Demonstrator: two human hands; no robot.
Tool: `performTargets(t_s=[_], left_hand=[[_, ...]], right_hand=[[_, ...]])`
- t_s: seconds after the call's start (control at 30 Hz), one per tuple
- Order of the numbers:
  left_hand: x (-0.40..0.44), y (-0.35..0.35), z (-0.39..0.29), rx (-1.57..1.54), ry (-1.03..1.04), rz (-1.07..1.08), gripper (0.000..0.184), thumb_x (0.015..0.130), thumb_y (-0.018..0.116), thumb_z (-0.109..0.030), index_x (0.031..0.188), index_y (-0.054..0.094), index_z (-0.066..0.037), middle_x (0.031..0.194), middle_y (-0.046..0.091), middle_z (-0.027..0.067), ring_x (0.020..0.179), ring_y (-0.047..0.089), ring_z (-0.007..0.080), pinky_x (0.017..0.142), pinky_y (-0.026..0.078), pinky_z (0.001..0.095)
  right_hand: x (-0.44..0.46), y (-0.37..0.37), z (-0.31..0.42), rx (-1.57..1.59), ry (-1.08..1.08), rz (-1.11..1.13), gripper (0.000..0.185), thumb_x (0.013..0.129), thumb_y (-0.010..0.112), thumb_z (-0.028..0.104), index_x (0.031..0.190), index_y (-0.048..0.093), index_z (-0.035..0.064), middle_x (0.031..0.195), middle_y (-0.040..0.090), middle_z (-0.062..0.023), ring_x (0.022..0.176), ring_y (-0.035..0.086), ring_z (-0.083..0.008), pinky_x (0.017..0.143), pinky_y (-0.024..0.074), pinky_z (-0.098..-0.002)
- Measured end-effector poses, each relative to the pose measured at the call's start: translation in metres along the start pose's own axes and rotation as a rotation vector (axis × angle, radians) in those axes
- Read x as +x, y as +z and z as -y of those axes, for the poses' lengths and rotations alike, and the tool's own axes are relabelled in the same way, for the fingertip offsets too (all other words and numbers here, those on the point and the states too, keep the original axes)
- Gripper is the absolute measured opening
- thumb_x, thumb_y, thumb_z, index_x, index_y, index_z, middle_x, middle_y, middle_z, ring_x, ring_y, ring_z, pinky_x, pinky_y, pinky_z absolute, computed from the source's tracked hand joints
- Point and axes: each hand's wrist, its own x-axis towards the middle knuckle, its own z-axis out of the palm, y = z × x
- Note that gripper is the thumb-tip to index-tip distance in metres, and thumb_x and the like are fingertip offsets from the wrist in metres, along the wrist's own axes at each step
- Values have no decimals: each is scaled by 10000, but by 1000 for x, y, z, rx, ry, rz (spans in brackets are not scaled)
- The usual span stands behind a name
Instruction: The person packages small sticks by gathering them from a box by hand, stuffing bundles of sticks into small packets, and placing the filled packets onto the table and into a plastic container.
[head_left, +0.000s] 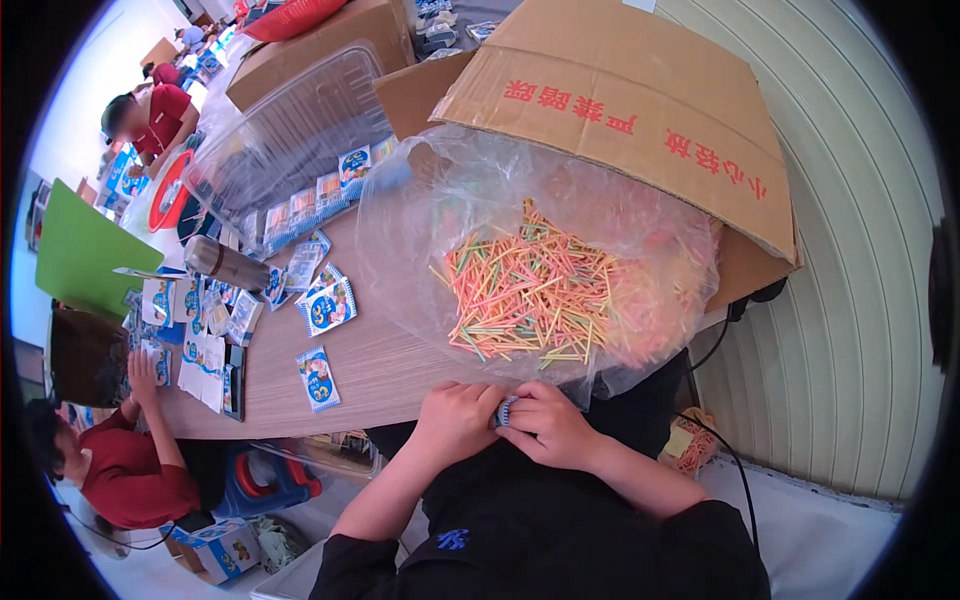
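Note:
My left hand [462, 422] and my right hand [548, 425] meet at the table's front edge, fingers closed around a small blue-and-white packet [503, 411] that they mostly cover. Just beyond them, a clear plastic bag [400, 240] lies open, with a heap of thin pink, yellow and green sticks [530, 290] in it. To the left, a blue-and-white packet [318, 379] lies flat on the wooden table [385, 375], and more such packets [328, 303] lie behind it.
A cardboard box [640, 110] stands behind the bag. A clear plastic bin [290, 130] holds packets. Left are a metal bottle [226, 262], a black device [234, 383] and a seated person in red [135, 475]; another person [160, 120] is farther back.

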Motion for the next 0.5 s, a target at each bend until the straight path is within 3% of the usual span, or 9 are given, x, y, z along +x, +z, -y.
performTargets(t_s=[0.17, 0.3, 0.4, 0.5], left_hand=[[4, -10, -4, 73, -1, 35, 287, 629, 736, -191, 867, 598, -108, 727, 585, 35, 674, 640, 241, 614, 482, 364], [3, 2, -10, 217, 74, 80, 298, 641, 738, -184, 907, 625, -107, 738, 592, 24, 688, 637, 224, 625, 485, 367], [2, 5, -8, 216, 108, 31, 355, 624, 751, -177, 955, 645, -103, 771, 617, 22, 711, 644, 215, 632, 486, 357], [4, 6, 0, 180, 133, -44, 385, 615, 756, -173, 983, 664, -102, 797, 639, 22, 731, 652, 210, 643, 488, 346]], right_hand=[[2, -9, 6, 69, -40, -97, 233, 776, 801, 237, 813, 683, 40, 928, 666, -102, 895, 585, -314, 823, 491, -411], [-2, -7, 5, 171, 155, 25, 258, 800, 786, 271, 806, 679, 37, 920, 659, -132, 899, 582, -338, 831, 491, -420], [3, -15, 6, -3, 125, 213, 359, 826, 784, 356, 973, 715, 36, 935, 669, -136, 981, 608, -342, 879, 506, -420], [4, -20, 8, 61, 145, 208, 391, 836, 773, 376, 1034, 711, 44, 976, 680, -146, 1013, 620, -341, 896, 510, -419]])
